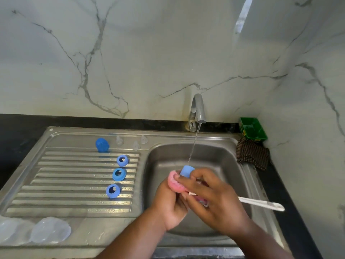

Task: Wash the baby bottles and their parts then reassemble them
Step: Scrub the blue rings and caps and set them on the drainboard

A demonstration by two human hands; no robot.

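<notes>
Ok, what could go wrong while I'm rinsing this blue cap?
The right hand pinches the wet blue cap with just its fingers while the left hand grips the brush, so it may slip into the sink. The clear teats stand near the basin edge; a knock might tip them in.

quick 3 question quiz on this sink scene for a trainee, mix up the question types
1. True or false: the tap is turned off.
2. How many blue rings lie on the ribbed drainboard? A) two B) three C) five
3. Fill the gap: over the basin, the left hand and right hand together hold a blue cap and a pink ___ with a white handle.

Key: 1 false, water is running. 2 B. 3 brush.
</notes>
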